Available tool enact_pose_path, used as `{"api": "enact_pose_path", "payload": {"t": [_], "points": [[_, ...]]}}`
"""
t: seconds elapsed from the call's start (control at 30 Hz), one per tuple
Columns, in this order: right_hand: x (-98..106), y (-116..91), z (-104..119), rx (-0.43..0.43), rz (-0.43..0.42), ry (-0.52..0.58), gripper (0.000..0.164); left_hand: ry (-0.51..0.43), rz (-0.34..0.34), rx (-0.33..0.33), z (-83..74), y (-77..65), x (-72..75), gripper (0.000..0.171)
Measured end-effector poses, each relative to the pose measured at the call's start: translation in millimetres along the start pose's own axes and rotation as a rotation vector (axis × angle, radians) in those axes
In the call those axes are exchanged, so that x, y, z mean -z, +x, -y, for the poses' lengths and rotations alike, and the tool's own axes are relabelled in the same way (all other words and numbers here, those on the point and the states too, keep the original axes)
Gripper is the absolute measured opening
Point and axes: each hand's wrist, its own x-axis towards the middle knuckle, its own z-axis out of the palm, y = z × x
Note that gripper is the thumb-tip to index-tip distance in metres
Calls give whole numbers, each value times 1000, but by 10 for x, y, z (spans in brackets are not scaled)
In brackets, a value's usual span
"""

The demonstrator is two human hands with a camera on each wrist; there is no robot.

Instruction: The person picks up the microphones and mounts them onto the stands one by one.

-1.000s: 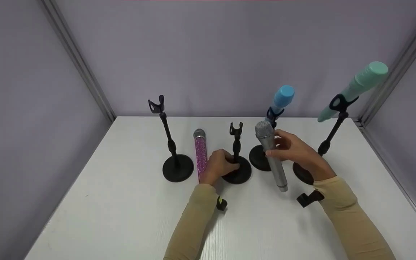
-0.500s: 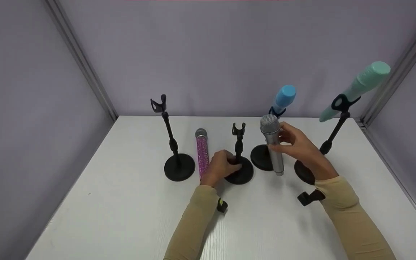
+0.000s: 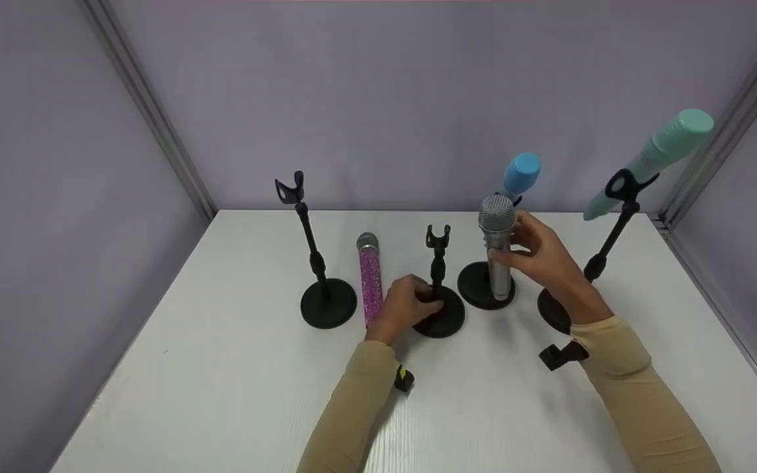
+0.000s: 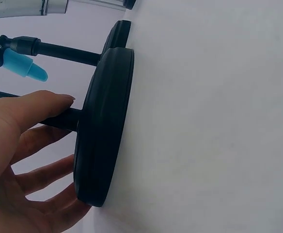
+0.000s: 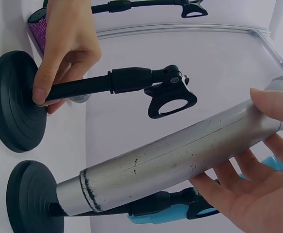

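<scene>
My left hand [image 3: 406,307] grips the lower pole of a short black microphone stand [image 3: 439,263], right above its round base [image 4: 105,128]. The clip [image 5: 173,99] on top of this stand holds nothing. With thumb and fingers my right hand [image 3: 539,253] holds a silver microphone [image 3: 498,240] by its body, mesh head up, raised above the table. In the right wrist view its scuffed tail end [image 5: 78,191] points toward the stand bases. A pink glitter microphone [image 3: 370,279] lies on the table just left of my left hand.
At the left stands a taller black stand [image 3: 318,263] with a vacant clip. Behind the silver microphone a stand carries a blue microphone [image 3: 521,174]. A mint green microphone [image 3: 671,144] rests in the tall stand at the right. Walls enclose the white table [image 3: 221,394].
My right hand has lifted the silver microphone slightly up and away from me, turning it more upright, now overlapping the blue microphone's stand. My left hand keeps its grip on the short stand.
</scene>
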Motion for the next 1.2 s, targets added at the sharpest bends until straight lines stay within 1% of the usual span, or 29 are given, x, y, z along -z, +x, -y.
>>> {"api": "enact_pose_path", "payload": {"t": [0.2,0.33,0.5,0.7,0.87,1.0,1.1,1.2], "points": [[-23,22,25,-1,-47,-2,71,-8,22,18,-25,-54,-19,25],[-48,63,50,14,-74,-21,69,-3,23,28,-51,-82,-21,24],[-64,133,91,31,-87,-57,70,16,30,27,-90,-92,-33,25],[-76,211,92,26,-100,-46,67,30,40,24,-116,-114,-73,28],[-88,292,75,46,-91,-42,67,34,45,26,-135,-142,-92,28],[-108,371,76,57,-74,-43,67,43,36,3,-144,-145,-86,29],[-136,422,83,60,-48,-43,67,38,30,-7,-140,-144,-79,30],[-179,455,80,73,-18,-57,66,29,34,3,-125,-156,-79,31]]}}
